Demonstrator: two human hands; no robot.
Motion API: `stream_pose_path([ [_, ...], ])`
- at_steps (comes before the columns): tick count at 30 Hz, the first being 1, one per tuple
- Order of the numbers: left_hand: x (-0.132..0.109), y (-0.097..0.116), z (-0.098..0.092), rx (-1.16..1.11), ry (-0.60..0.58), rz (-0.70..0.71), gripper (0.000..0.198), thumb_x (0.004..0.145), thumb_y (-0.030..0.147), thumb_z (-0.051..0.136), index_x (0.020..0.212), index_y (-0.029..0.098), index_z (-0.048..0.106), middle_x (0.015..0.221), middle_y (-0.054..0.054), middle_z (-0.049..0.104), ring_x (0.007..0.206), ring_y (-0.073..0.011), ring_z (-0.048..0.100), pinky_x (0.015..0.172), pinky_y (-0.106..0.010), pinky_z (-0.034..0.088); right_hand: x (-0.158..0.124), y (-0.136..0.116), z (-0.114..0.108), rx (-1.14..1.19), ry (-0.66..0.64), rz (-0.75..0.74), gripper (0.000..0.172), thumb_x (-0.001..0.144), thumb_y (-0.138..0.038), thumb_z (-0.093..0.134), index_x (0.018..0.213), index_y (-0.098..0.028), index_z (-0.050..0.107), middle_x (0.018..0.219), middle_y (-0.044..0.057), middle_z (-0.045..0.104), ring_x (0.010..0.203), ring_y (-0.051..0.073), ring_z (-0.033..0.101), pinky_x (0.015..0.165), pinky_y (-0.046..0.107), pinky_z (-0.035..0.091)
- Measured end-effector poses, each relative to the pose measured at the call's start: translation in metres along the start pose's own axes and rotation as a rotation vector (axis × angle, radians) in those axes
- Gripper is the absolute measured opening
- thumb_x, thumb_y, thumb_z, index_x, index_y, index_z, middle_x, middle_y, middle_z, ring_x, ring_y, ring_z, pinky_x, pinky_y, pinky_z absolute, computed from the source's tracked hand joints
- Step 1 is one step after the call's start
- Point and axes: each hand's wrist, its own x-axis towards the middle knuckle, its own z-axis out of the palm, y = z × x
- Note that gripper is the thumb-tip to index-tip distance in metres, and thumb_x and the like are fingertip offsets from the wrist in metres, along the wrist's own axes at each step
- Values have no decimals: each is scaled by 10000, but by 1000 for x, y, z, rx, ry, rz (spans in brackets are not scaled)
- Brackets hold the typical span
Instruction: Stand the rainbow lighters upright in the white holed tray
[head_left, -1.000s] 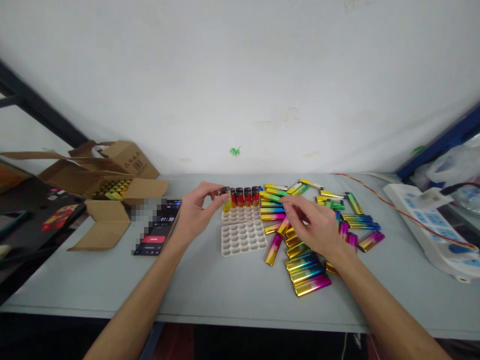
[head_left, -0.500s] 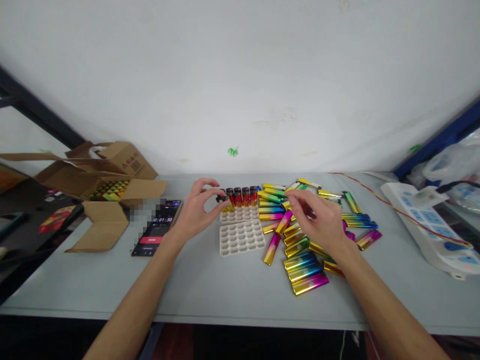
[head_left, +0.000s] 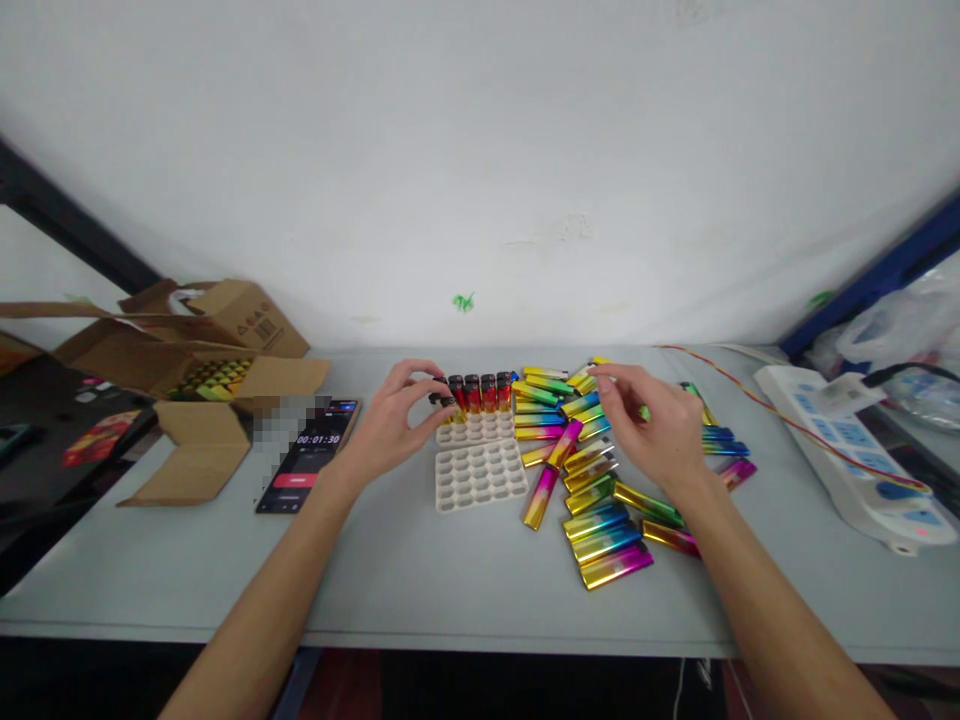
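My left hand (head_left: 394, 420) curls its thumb and fingers around the black top of a lighter (head_left: 441, 398) at the left end of a row. Beside it, several red and yellow lighters with black tops (head_left: 487, 393) stand upright in the back part of a white tray (head_left: 482, 475) with many small pockets. The front pockets show nothing in them. Over a loose pile of shiny lighters (head_left: 607, 545) in gold, blue, green and pink hovers my right hand (head_left: 652, 425), its thumb and forefinger drawn together near the back of the pile. Whatever is between those fingertips is too small to make out.
A phone (head_left: 311, 455) with a running timer lies left of the tray. Further left, an open cardboard box (head_left: 281, 378) holds more lighters. A white power strip (head_left: 847, 450) with a cable across it lies on the right, beside plastic bags (head_left: 900, 330). A wall closes the back.
My right hand has shifted slightly to the right over the pile. The left hand stays at the row's left end. The whole view has moved a little.
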Motion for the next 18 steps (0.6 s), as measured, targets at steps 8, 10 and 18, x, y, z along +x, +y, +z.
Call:
stream_pose_path([
  [8,0,0,9,11,6,2,221,1003,307,607,1203,225,650,1284,-104,608,1212,-238,615,1084,-428,525,0,4,2,-13,-35,10,195,1049,-269,540,1063,-187,717,702,1,695,528,118,583,569,249,476],
  [10,-1,-1,12,-12,2,-7,349,994,308,616,1335,244,589,1340,-110,591,1262,-246,593,1104,-445,518,1,9,2,-25,-53,56,198,1048,-289,542,1087,-193,710,725,3,703,537,126,588,582,258,483],
  [18,-5,-14,24,-196,-73,-242,865,877,444,743,1604,261,311,1411,-130,608,1176,-264,681,1069,-481,555,-1,43,7,-56,-168,166,198,1003,-260,568,1132,-184,699,913,68,734,788,211,698,747,341,552],
])
